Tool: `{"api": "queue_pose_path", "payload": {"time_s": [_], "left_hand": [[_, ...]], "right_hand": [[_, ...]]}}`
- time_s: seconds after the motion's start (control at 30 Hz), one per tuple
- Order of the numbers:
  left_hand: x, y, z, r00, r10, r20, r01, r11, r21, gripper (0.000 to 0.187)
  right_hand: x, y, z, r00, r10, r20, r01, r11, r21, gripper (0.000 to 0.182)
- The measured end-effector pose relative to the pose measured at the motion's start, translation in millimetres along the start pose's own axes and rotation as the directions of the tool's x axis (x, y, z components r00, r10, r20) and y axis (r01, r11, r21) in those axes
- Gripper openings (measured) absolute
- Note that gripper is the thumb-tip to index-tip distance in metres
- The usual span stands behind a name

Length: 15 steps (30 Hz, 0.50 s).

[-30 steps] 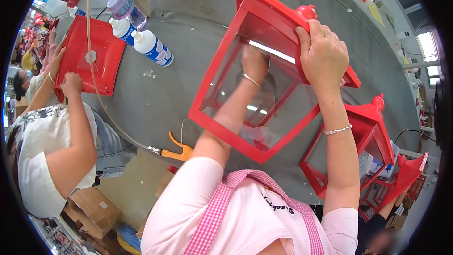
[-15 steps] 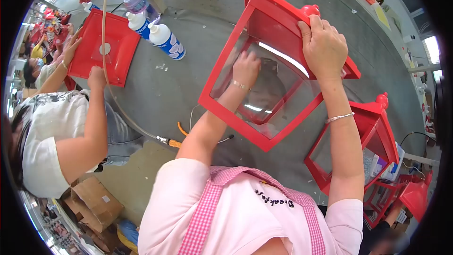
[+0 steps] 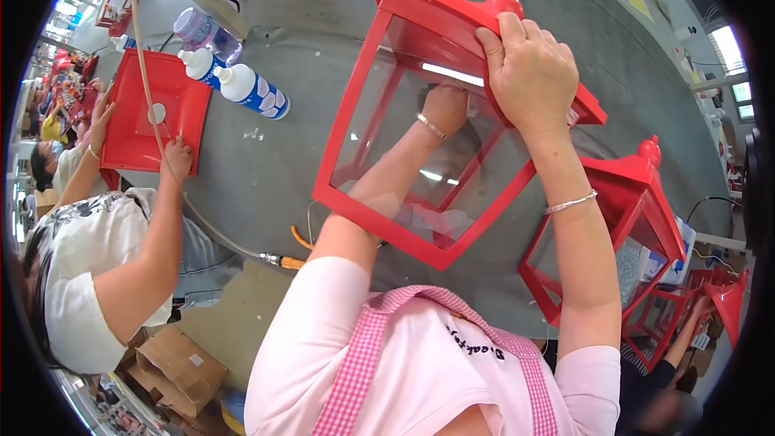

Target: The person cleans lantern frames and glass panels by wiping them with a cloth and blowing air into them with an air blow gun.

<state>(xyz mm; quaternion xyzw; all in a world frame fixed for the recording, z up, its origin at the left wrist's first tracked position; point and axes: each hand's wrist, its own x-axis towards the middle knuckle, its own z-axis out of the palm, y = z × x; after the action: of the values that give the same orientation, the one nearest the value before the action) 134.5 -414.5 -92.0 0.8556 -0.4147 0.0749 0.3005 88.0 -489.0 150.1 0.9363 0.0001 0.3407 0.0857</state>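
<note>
A red lantern (image 3: 375, 232) with clear panes and a round knob on its roof is held up tilted in front of me. My right hand (image 3: 534, 73) grips the roof edge beside the knob, fingers curled over it. Behind the near pane, my left hand (image 3: 446, 106) shows through the clear sheet, its fingers curled in at the upper part of the lantern. Whatever those fingers hold, if anything, is hidden by reflections. A second red lantern (image 3: 626, 230) stands tilted-looking by my right forearm.
White-and-blue bottles (image 3: 257, 93) stand on the grey table (image 3: 299, 40) near a clear plastic jug (image 3: 206, 35). At left a co-worker (image 3: 105, 266) handles a red tray-like part (image 3: 133, 145). An air hose (image 3: 218, 234) crosses between us. A cardboard box (image 3: 178, 363) lies below.
The held lantern has shifted left in view, along with my right hand. My left hand has moved right and slightly up behind the pane, deeper toward the roof.
</note>
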Motion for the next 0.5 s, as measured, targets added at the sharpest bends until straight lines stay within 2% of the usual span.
{"api": "queue_pose_path", "payload": {"time_s": [0.1, 0.17, 0.23, 0.3, 0.33, 0.43, 0.5], "left_hand": [[-3, 10, 3, 0.985, -0.143, 0.096, 0.138, 0.989, 0.058, 0.028], [-47, 35, 2, 0.990, 0.136, 0.027, -0.132, 0.986, -0.105, 0.027], [-92, 54, -31, 0.999, 0.048, -0.008, -0.048, 0.921, -0.386, 0.026], [-127, 46, -60, 0.980, 0.122, 0.159, -0.044, 0.906, -0.422, 0.021], [-128, 44, -60, 0.980, 0.118, 0.159, -0.041, 0.905, -0.424, 0.021], [-121, 34, -61, 0.973, 0.091, 0.211, -0.049, 0.979, -0.198, 0.017], [-74, 8, -49, 1.000, -0.024, 0.003, 0.024, 1.000, -0.012, 0.014]], "right_hand": [[0, -1, 0, 1.000, -0.009, 0.009, 0.009, 1.000, -0.007, 0.027], [2, -1, -2, 1.000, -0.014, 0.000, 0.014, 1.000, -0.005, 0.027], [2, -2, -2, 1.000, -0.009, 0.001, 0.009, 1.000, -0.004, 0.028], [1, -2, -1, 1.000, -0.004, 0.011, 0.004, 1.000, -0.005, 0.028], [1, -1, 0, 1.000, -0.007, 0.010, 0.007, 1.000, -0.010, 0.028], [1, -2, 0, 1.000, 0.000, 0.009, 0.000, 1.000, -0.021, 0.028], [0, -1, 1, 1.000, -0.009, -0.012, 0.009, 1.000, -0.011, 0.028]]}}
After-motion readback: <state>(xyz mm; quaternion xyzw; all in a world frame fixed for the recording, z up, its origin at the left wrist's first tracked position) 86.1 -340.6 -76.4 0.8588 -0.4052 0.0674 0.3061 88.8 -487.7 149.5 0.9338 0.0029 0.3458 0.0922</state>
